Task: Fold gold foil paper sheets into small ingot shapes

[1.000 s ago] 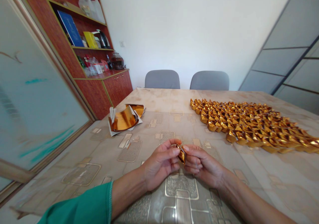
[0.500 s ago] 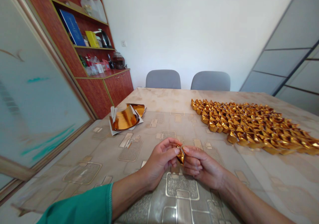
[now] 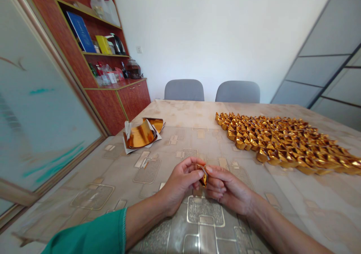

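Between my two hands is a small piece of folded gold foil paper (image 3: pixel 205 179), held just above the patterned tabletop. My left hand (image 3: pixel 184 178) is closed on its left side, the thumb laid across the foil. From the right, the thumb and forefinger of my right hand (image 3: pixel 221 182) pinch its upper edge, with the other fingers curled below. My fingers hide part of the folded piece. To the far right stand many folded gold paper ingots (image 3: pixel 279 141) in close rows. A stack of gold foil sheets (image 3: pixel 141 135), white on the back, lies curled at the left.
A patterned cover lies over the table (image 3: pixel 175 114). Two grey chairs (image 3: pixel 184 90) (image 3: pixel 237 91) stand at its far side. At the left back is a reddish-brown cabinet (image 3: pixel 121 96) with a kettle (image 3: pixel 119 44) and bottles on its shelves.
The thumb and forefinger of my right hand have shifted slightly left along the foil piece, which has turned a little. The ingots and the sheet stack stay where they were.
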A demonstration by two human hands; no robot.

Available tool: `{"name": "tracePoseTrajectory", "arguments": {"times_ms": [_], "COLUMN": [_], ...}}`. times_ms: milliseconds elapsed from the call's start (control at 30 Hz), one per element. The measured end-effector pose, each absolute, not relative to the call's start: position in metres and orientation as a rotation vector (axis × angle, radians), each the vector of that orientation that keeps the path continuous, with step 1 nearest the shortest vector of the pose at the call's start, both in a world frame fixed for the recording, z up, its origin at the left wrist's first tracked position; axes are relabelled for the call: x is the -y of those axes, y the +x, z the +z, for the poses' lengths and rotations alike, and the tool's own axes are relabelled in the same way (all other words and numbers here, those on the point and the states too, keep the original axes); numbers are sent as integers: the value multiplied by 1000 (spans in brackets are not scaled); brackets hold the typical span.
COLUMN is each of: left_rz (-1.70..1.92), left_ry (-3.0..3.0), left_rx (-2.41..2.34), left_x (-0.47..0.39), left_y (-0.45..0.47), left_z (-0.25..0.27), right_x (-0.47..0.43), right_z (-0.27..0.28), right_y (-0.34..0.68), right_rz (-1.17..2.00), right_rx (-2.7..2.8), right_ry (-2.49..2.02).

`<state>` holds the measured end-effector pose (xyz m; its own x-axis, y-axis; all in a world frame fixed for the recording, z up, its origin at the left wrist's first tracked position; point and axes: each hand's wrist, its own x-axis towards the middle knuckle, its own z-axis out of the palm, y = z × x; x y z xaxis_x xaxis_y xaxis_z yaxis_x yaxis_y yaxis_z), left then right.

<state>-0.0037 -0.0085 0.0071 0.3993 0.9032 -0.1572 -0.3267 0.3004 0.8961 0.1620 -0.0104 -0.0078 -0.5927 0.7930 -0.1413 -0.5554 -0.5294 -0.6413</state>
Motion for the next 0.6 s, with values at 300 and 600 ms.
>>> {"name": "tracePoseTrajectory", "arguments": {"times_ms": [300,600], "left_rz": [772,840], "left_ry": [743,708], "left_rx": [-671,-594], "left_x": [5,7], "left_y": [-10,-11], "left_z": [13,19], "right_x": [13,8], "right_z": [-8,-11], "right_y": [161,161], "right_rz": [2173,1990], "right_rx": [692,627], "right_ry": [-519,-630]}}
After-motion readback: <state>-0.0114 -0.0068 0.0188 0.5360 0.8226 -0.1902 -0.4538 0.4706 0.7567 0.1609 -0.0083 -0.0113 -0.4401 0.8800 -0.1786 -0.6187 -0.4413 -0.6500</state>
